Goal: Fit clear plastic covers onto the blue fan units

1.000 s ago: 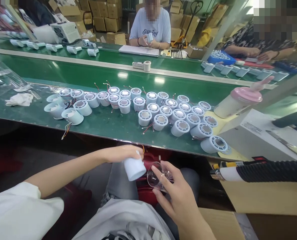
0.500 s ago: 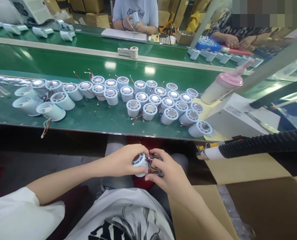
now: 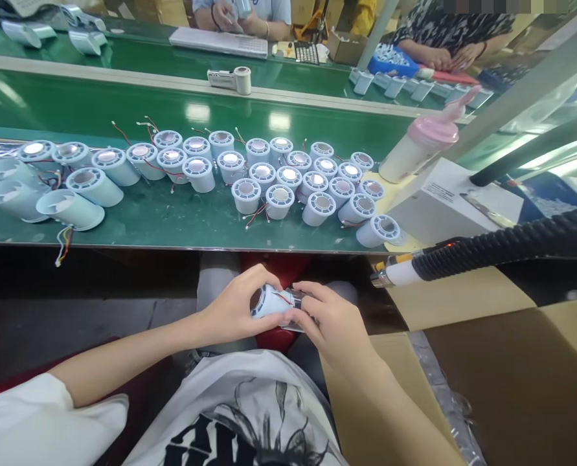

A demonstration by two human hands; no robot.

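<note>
Pale-blue cylinder housing [image 3: 270,303] sits between both hands, held over the lap, just below the near edge of the green workbench [image 3: 171,223]. Left hand [image 3: 237,309] wraps the housing from its left side, fingers curled over the top and thumb underneath, grasping it firmly. Right hand [image 3: 329,320] closes on the housing's right end, where a clear, partly metallic piece [image 3: 295,299] meets the housing; fingertips pinch that piece against it. Thin red wire [image 3: 283,298] runs across the housing's face between the two hands.

Landmark for all else: the housing. Directly beyond it, on the workbench, stands a crowd of like blue housings [image 3: 263,175], most upright with grilled tops showing, several lying on their sides at the far left with loose coloured wires [image 3: 63,239] hanging over the bench edge. Beyond and right of the housing lie a pink-lidded bottle [image 3: 417,152] and a white box [image 3: 451,207]. To the right, a black ribbed hose with a yellow-and-white nozzle [image 3: 399,272] points toward the housing. Lower right, an open cardboard carton [image 3: 511,382].

Obscured: the joint between housing and clear piece is covered by fingers; the shape of that piece cannot be made out. Two co-workers' hands [image 3: 230,13] at the far bench are cut off by the upper frame edge.
</note>
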